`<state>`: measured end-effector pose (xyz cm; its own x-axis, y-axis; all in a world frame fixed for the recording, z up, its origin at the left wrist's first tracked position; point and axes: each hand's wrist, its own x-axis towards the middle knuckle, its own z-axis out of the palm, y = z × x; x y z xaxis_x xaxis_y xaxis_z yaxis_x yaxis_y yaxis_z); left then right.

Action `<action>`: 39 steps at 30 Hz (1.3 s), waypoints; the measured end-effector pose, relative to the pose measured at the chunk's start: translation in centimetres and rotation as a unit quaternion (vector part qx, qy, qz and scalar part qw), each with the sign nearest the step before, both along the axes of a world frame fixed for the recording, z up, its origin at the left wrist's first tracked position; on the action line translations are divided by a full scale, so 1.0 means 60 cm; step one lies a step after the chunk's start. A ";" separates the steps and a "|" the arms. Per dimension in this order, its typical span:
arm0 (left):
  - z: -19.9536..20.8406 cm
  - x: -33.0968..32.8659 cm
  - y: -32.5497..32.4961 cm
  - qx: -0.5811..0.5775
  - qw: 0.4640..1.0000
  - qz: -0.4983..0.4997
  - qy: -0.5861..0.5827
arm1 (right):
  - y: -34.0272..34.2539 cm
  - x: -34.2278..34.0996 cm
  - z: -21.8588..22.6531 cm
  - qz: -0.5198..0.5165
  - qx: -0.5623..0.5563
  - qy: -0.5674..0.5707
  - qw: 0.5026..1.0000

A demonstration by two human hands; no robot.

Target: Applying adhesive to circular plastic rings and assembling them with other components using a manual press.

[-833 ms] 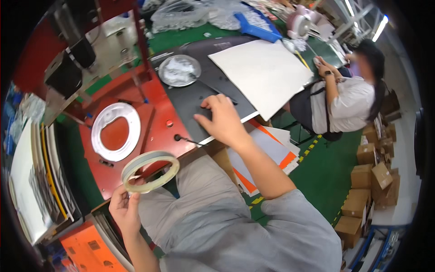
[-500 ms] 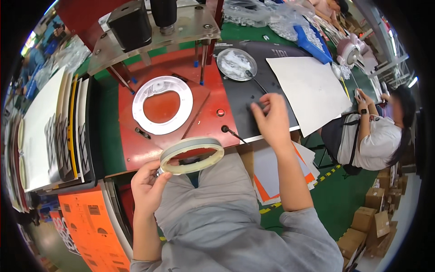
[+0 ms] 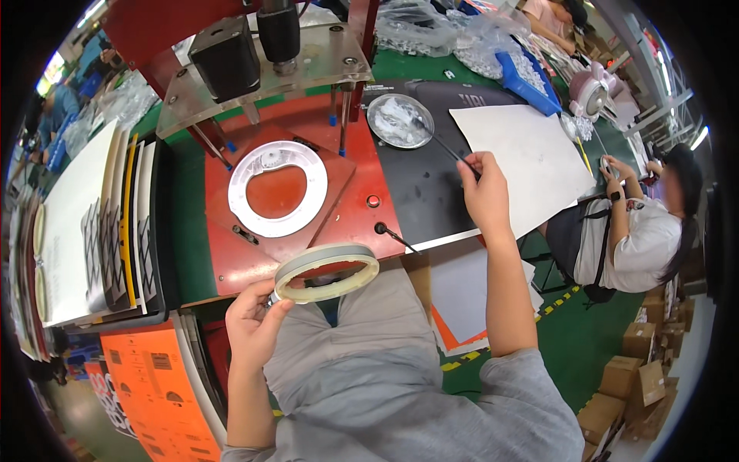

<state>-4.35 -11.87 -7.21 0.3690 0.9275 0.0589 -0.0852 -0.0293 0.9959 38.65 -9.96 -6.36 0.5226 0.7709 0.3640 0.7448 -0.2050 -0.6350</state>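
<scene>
Low over my lap, my left hand (image 3: 255,317) pinches the left edge of a cream ring with a grey outer band (image 3: 331,292), tilted with its opening showing. My right hand (image 3: 486,192) is closed around the handle end of a thin black stick, perhaps a brush (image 3: 445,145). The stick's far tip rests in a round shallow dish (image 3: 371,127) of white paste-like stuff (image 3: 396,112). A flat white ring-shaped part (image 3: 315,185) lies on the red machine base (image 3: 358,165), left of my right hand.
Above the base stands a press with a clear plate (image 3: 315,58) on posts. A red button (image 3: 373,201) and a black-headed rod (image 3: 396,239) are at the base's right. Beyond are a white sheet (image 3: 523,154) and a blue bin (image 3: 531,96). Upright boards (image 3: 77,223) stand left; a person sits right.
My right hand has moved right and its fingers have closed on the thin stick, which it reached toward before. The cream ring stays in my left hand, slightly lower in the view.
</scene>
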 end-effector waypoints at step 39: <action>0.199 0.109 0.084 0.483 0.866 -0.069 0.105 | -0.227 -0.062 0.140 0.228 0.088 0.324 0.914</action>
